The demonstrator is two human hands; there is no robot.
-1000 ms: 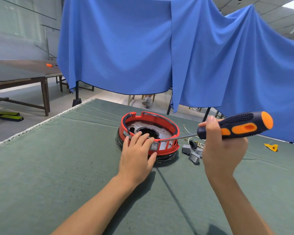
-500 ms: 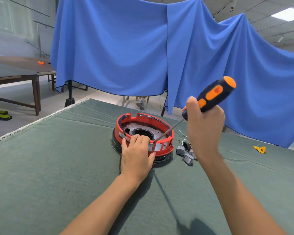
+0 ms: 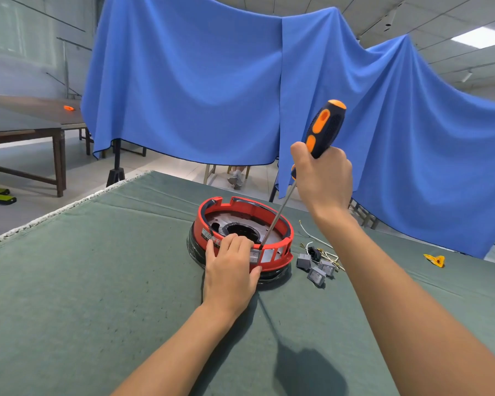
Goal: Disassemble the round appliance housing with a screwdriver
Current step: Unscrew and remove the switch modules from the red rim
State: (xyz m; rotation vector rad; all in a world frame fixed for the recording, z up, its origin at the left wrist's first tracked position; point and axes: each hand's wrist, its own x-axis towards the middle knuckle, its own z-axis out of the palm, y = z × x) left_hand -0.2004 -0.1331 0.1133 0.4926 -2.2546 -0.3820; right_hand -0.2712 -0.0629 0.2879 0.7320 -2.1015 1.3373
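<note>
Housing (image 3: pixel 242 238) looks light, rigid plastic: left hand (image 3: pixel 231 270) grip clamps its near rim, right hand (image 3: pixel 323 178) fisted round screwdriver (image 3: pixel 323 130).

The left hand (image 3: pixel 231 270) gripped the near rim of the red round housing (image 3: pixel 242 235) on the green table cover (image 3: pixel 97 281). The right hand (image 3: pixel 323 178) held the screwdriver (image 3: pixel 323 130) steeply tilted, tip at the housing's near inner wall. 3 grey switches (image 3: pixel 315 267) lay beside it.
</note>
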